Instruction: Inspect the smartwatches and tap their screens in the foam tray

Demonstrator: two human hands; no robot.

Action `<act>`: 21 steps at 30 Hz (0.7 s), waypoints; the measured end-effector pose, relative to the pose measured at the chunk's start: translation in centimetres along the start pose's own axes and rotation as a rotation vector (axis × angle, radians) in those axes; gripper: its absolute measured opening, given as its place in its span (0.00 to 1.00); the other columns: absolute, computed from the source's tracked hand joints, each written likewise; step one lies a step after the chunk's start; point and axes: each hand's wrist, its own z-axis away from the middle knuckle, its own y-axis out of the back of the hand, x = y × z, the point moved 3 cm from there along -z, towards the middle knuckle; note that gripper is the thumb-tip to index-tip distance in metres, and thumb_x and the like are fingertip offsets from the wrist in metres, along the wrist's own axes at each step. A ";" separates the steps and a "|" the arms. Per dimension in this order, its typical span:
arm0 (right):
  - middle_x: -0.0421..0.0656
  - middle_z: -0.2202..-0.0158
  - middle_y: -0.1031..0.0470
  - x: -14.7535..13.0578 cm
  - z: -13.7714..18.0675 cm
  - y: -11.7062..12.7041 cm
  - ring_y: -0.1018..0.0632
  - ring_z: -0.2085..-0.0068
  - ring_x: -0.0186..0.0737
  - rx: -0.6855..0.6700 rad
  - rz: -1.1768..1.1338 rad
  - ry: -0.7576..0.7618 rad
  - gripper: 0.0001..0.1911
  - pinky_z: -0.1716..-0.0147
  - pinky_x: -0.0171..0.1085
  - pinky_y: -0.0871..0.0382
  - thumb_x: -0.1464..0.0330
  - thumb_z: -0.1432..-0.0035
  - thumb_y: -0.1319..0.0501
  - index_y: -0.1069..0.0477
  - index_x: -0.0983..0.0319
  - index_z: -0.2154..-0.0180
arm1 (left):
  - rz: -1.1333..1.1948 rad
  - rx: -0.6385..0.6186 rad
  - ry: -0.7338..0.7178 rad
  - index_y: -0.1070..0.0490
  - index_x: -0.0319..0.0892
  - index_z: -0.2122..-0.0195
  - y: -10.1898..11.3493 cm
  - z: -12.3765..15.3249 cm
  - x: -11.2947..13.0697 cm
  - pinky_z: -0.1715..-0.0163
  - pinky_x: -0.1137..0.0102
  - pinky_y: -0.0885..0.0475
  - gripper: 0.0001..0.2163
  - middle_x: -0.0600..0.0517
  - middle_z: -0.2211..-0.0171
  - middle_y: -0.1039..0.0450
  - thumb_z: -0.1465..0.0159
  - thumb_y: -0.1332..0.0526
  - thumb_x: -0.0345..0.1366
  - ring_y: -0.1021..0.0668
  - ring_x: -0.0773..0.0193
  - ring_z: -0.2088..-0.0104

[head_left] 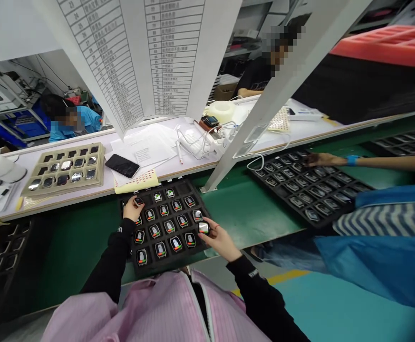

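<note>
A black foam tray [146,270] in front of me holds several square smartwatches, most with lit screens showing small green and red marks. My right hand [223,240] pinches one smartwatch [203,228] by its edge above the tray's right side; its screen looks bright. At the tray's upper left corner, my left hand [133,209] has its fingers closed around another smartwatch [138,201], whose screen is dark. Just right of that hand, two watches in the back row, one of them this watch [157,196], show green and white screens.
On the shelf behind lie a beige tray of watches [100,166], a black phone [122,166], papers and a yellow sticker sheet [136,181]. A white post [243,137] rises right of my tray. A co-worker's hand [323,160] reaches over another watch tray [300,190].
</note>
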 end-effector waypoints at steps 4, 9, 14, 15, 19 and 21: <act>0.40 0.75 0.33 1.9 -2.2 -1.2 0.27 0.71 0.45 0.075 0.485 0.097 0.32 0.65 0.42 0.29 0.63 0.48 0.38 0.34 0.70 0.43 | -0.082 -0.030 -0.059 0.32 0.37 0.45 -1.3 -1.2 -0.1 0.56 0.66 0.27 0.26 0.47 0.66 0.24 0.45 0.33 0.35 0.22 0.59 0.64; 0.47 0.64 0.31 3.5 -3.4 -2.8 0.27 0.67 0.45 0.073 0.640 0.149 0.30 0.60 0.43 0.29 0.67 0.44 0.41 0.36 0.68 0.40 | -0.139 -0.086 -0.122 0.31 0.39 0.44 -2.9 -1.4 -0.6 0.48 0.61 0.31 0.26 0.46 0.63 0.25 0.45 0.34 0.34 0.24 0.54 0.56; 0.53 0.55 0.33 3.5 -3.7 -2.6 0.27 0.55 0.52 0.126 0.647 0.178 0.29 0.50 0.47 0.32 0.65 0.46 0.38 0.33 0.65 0.43 | -0.123 -0.059 -0.115 0.35 0.38 0.40 -2.7 -0.6 0.0 0.39 0.55 0.41 0.31 0.39 0.47 0.35 0.47 0.33 0.34 0.33 0.46 0.43; 0.53 0.54 0.33 2.6 -3.6 -2.2 0.28 0.54 0.53 0.161 0.625 0.184 0.29 0.50 0.49 0.32 0.64 0.47 0.38 0.32 0.65 0.44 | -0.109 -0.056 -0.108 0.35 0.37 0.40 -2.4 -0.2 0.5 0.39 0.54 0.41 0.31 0.37 0.46 0.36 0.46 0.34 0.34 0.34 0.46 0.42; 0.52 0.56 0.30 -5.6 -1.2 0.9 0.26 0.65 0.45 0.217 0.322 0.309 0.27 0.64 0.46 0.27 0.58 0.40 0.42 0.33 0.64 0.43 | 0.006 -0.217 -0.159 0.29 0.36 0.47 0.7 3.8 5.5 0.50 0.61 0.28 0.19 0.42 0.56 0.27 0.40 0.41 0.35 0.23 0.57 0.56; 0.48 0.56 0.29 -11.3 1.3 3.1 0.26 0.63 0.44 0.257 0.168 0.476 0.24 0.60 0.46 0.28 0.57 0.38 0.41 0.33 0.59 0.43 | 0.087 -0.311 -0.261 0.28 0.40 0.49 4.3 7.4 9.4 0.54 0.66 0.26 0.16 0.46 0.57 0.25 0.37 0.42 0.38 0.23 0.61 0.58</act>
